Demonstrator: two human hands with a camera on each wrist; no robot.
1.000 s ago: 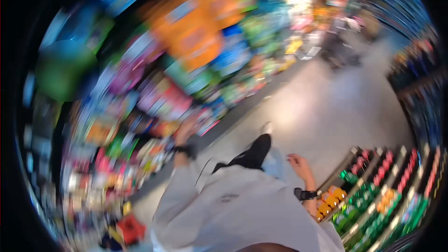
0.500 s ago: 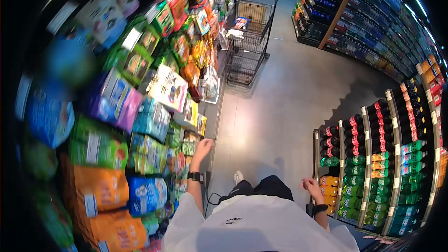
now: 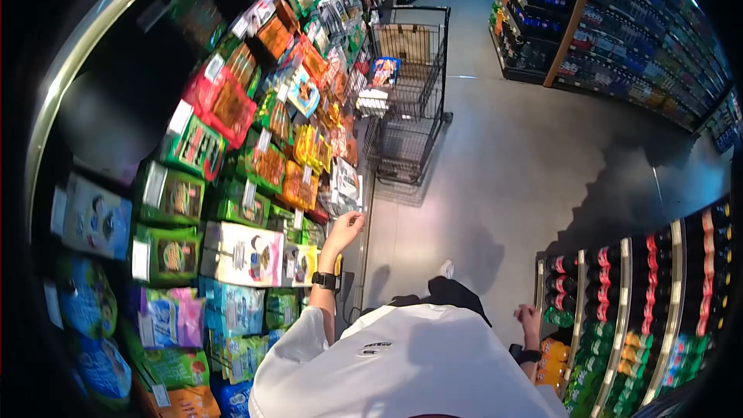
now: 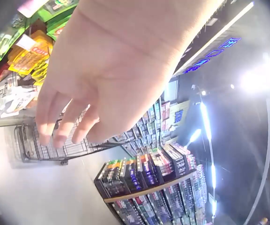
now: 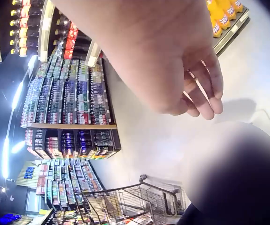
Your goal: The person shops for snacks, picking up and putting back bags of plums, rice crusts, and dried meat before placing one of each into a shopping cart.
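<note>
My left hand (image 3: 342, 234) hangs in the air beside the shelf of bagged snacks, close to a silvery-white packet (image 3: 347, 183); the fingers are loosely bent and hold nothing. In the left wrist view the palm and relaxed fingers of the left hand (image 4: 102, 75) hang over the floor and part of the cart. On the other side, my right hand (image 3: 529, 323) hangs near the bottle rack, just above orange bottles (image 3: 552, 361). The right wrist view shows the right hand (image 5: 172, 70) with loose fingers and nothing in them.
A black shopping cart (image 3: 408, 101) holding a colourful packet (image 3: 385, 72) stands ahead, along the left shelf. Bottle racks (image 3: 625, 294) rise at the right. Farther off stands a drinks shelf (image 3: 635, 39). Grey floor (image 3: 495, 178) runs between them.
The view has moved along the aisle; the cart now looks closer, and more green and red snack packs show at the left. Both hands have swung slightly and remain empty.
</note>
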